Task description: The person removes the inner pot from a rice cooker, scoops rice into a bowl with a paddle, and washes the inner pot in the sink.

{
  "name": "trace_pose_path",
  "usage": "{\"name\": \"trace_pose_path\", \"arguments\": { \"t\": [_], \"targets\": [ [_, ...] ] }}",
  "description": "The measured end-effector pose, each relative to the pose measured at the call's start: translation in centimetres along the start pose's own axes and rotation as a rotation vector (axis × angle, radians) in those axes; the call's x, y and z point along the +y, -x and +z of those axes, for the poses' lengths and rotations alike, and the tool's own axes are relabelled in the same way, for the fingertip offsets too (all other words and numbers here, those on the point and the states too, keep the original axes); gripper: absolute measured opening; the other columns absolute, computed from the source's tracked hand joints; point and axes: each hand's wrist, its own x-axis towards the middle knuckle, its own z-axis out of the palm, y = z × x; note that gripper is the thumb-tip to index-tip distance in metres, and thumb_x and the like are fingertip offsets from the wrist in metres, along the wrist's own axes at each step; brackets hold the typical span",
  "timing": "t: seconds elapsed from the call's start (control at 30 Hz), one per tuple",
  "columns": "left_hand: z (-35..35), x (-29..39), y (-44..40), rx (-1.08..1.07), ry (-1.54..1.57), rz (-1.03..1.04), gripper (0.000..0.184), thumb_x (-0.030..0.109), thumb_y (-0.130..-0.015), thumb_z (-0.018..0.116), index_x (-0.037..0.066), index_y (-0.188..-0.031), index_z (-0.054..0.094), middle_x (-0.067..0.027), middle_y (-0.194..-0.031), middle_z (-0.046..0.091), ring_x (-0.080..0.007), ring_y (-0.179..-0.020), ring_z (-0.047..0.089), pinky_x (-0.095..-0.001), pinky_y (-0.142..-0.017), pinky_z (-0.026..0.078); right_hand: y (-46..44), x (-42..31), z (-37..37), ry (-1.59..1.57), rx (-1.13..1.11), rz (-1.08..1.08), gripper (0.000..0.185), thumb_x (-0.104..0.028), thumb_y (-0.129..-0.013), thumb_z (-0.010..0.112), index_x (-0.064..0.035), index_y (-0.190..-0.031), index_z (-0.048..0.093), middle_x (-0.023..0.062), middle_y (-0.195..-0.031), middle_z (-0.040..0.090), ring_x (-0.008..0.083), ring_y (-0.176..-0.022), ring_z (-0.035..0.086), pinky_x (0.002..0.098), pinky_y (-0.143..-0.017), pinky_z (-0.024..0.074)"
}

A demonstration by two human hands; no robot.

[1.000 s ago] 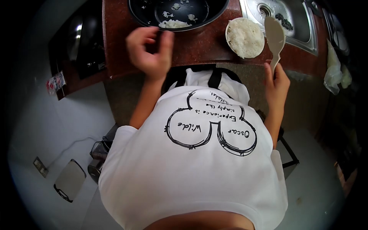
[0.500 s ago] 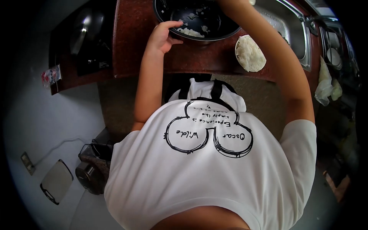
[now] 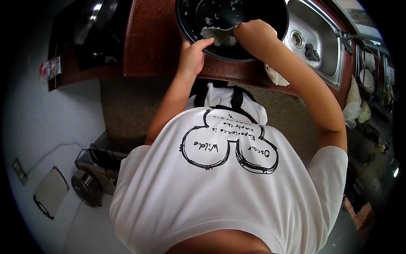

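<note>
A black rice pot [image 3: 186, 28] stands at the counter's front edge, with bits of white rice [image 3: 208, 20] stuck to its bottom. My left hand [image 3: 193, 56] grips the near left rim, its thumb over the edge and the other fingers hidden outside. Inside the pot, my right hand [image 3: 256, 36] is closed around the handle of a pale rice paddle [image 3: 218, 34]. The paddle's blade rests low against the near wall, among grains of rice. A bowl of rice [image 3: 277, 78] sits just right of the pot, mostly covered by my right forearm.
At right is a steel sink [image 3: 323, 36] with a dark scrubber [image 3: 312, 53] by the drain. A black stove [image 3: 99, 36] occupies the left counter, near a small plastic packet [image 3: 50, 69]. Plastic bags [image 3: 352, 103] hang on the right.
The pot appears nearer and slightly to the right. My right hand has come down from the far side into the pot, bringing the paddle into view. My left hand keeps to the rim.
</note>
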Motion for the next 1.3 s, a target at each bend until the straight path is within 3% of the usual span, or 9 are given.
{"name": "trace_pose_path", "arguments": {
  "t": [0.17, 0.23, 0.4, 0.43, 0.63, 0.87, 1.0, 1.13, 1.3],
  "targets": [
    [-0.5, -1.4, 0.8, 0.012, -0.04, 0.024, 0.069, -0.01, -0.071, 0.053, 0.006, -0.132, 0.026, -0.0093, -0.121, 0.045, -0.0202, -0.11, 0.046, -0.0323, -0.095, 0.037, 0.6, 1.8, -1.7, 0.175, 0.432, 0.225, 0.006, -0.006, -0.071, 0.056, -0.0014, -0.074, 0.058, 0.0085, -0.057, 0.06, 0.023, -0.051, 0.063, 0.0293, -0.043, 0.0495],
    [-0.7, -1.7, 0.9, 0.013, -0.076, 0.048, 0.068, -0.01, -0.071, 0.053, 0.006, -0.131, 0.027, -0.0093, -0.121, 0.045, -0.0199, -0.11, 0.046, -0.0321, -0.095, 0.037, -0.1, 2.0, -2.4, 0.254, 0.202, 0.621, 0.007, -0.008, -0.072, 0.057, -0.0064, -0.074, 0.064, 0.0097, -0.066, 0.063, 0.0178, -0.059, 0.064, 0.0279, -0.049, 0.0491],
    [0.0, -2.1, 1.1, -0.014, -0.089, 0.113, 0.067, -0.009, -0.071, 0.054, 0.005, -0.131, 0.028, -0.0092, -0.12, 0.045, -0.0191, -0.109, 0.046, -0.0313, -0.095, 0.036, 1.0, 0.9, 0.9, 0.375, 0.368, 0.468, 0.013, -0.007, -0.07, 0.058, 0.0009, -0.08, 0.057, 0.0056, -0.055, 0.06, 0.0173, -0.052, 0.063, 0.0257, -0.042, 0.0483],
    [0.1, -2.1, 1.1, -0.017, -0.088, 0.123, 0.066, -0.009, -0.071, 0.054, 0.004, -0.131, 0.028, -0.0092, -0.12, 0.045, -0.019, -0.109, 0.046, -0.0311, -0.095, 0.036, 0.8, 0.3, 1.9, 0.355, 0.255, 0.518, 0.016, -0.014, -0.069, 0.063, -0.0021, -0.079, 0.064, 0.0035, -0.07, 0.063, 0.0146, -0.058, 0.063, 0.0247, -0.046, 0.0467],
    [-0.7, -2.8, 0.7, 0.009, -0.094, 0.126, 0.067, -0.007, -0.072, 0.055, 0.003, -0.131, 0.026, -0.0101, -0.122, 0.043, -0.0191, -0.11, 0.044, -0.0308, -0.096, 0.034, 3.2, -2.3, 2.0, 0.173, 0.131, 0.18, 0.008, -0.007, -0.067, 0.059, -0.003, -0.074, 0.057, 0.0065, -0.057, 0.061, 0.0193, -0.052, 0.063, 0.026, -0.042, 0.0481],
    [-0.8, -3.3, 1.1, -0.033, -0.179, 0.168, 0.066, -0.006, -0.073, 0.056, 0.002, -0.131, 0.026, -0.0103, -0.123, 0.042, -0.019, -0.112, 0.042, -0.0302, -0.097, 0.033, 1.6, 1.2, -2.0, 0.225, 0.24, 0.667, 0.008, -0.01, -0.073, 0.056, -0.0062, -0.074, 0.062, 0.0074, -0.061, 0.062, 0.015, -0.055, 0.063, 0.0249, -0.044, 0.0469],
    [-0.1, -3.0, 0.9, -0.045, -0.168, 0.169, 0.065, -0.005, -0.074, 0.056, 0.002, -0.131, 0.026, -0.0102, -0.123, 0.042, -0.0189, -0.112, 0.042, -0.0301, -0.097, 0.032, 2.3, 1.2, -0.1, 0.154, 0.39, 0.442, 0.003, -0.005, -0.071, 0.058, -0.002, -0.071, 0.057, 0.0092, -0.059, 0.062, 0.0224, -0.056, 0.065, 0.0279, -0.046, 0.0512],
    [-0.3, -2.8, 0.9, -0.045, -0.123, 0.155, 0.064, -0.006, -0.074, 0.055, 0.002, -0.131, 0.027, -0.0102, -0.123, 0.042, -0.0188, -0.112, 0.042, -0.03, -0.097, 0.032, 3.3, -1.5, 0.7, -0.066, 0.076, 0.32, 0.006, -0.005, -0.071, 0.056, -0.0031, -0.075, 0.059, 0.0104, -0.06, 0.062, 0.0257, -0.058, 0.065, 0.0308, -0.048, 0.0521],
    [-1.0, -3.5, 1.1, -0.057, -0.21, 0.193, 0.062, -0.007, -0.076, 0.054, 0.002, -0.131, 0.027, -0.0104, -0.125, 0.042, -0.019, -0.113, 0.043, -0.0309, -0.097, 0.033, 3.4, -0.1, -1.1, 0.025, 0.232, 0.381, 0.005, -0.005, -0.072, 0.055, -0.0032, -0.074, 0.059, 0.0102, -0.06, 0.062, 0.0241, -0.057, 0.065, 0.0305, -0.047, 0.0513]
  ]
}}
